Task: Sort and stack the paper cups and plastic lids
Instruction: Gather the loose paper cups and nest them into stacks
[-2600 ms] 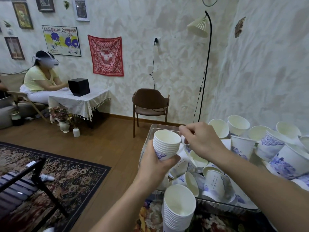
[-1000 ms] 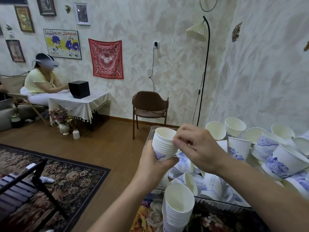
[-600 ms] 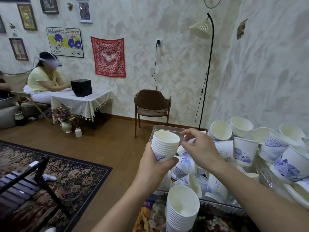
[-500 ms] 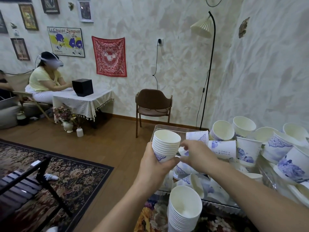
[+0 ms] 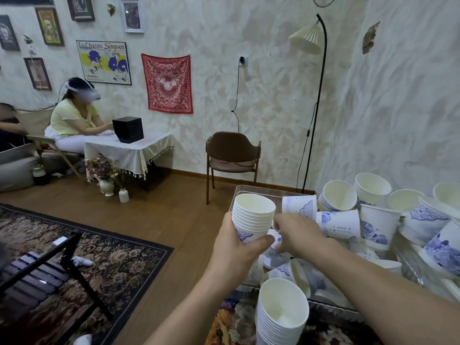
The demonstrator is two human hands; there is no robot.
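Observation:
My left hand (image 5: pixel 237 247) grips a nested stack of white paper cups (image 5: pixel 252 216) with blue print, held upright over the left end of a clear plastic bin (image 5: pixel 251 189). Just right of that stack, my right hand (image 5: pixel 297 234) reaches down into the bin, its fingers curled on a loose cup (image 5: pixel 272 247) lying among the others. Loose cups (image 5: pixel 338 224) with blue patterns are heaped across the bin to the right. A second nested stack (image 5: pixel 281 312) stands at the bottom, in front of the bin. I see no plastic lids.
A floral cloth (image 5: pixel 231 322) lies under the bin. A brown chair (image 5: pixel 232 155) and a floor lamp (image 5: pixel 313 100) stand by the wall behind. A dark folding rack (image 5: pixel 42 270) sits on the patterned rug at left. A person sits at a far table (image 5: pixel 129 150).
My right hand has dropped from beside the held stack's rim down into the bin and closed on a loose cup. The left hand has kept the stack nearly still.

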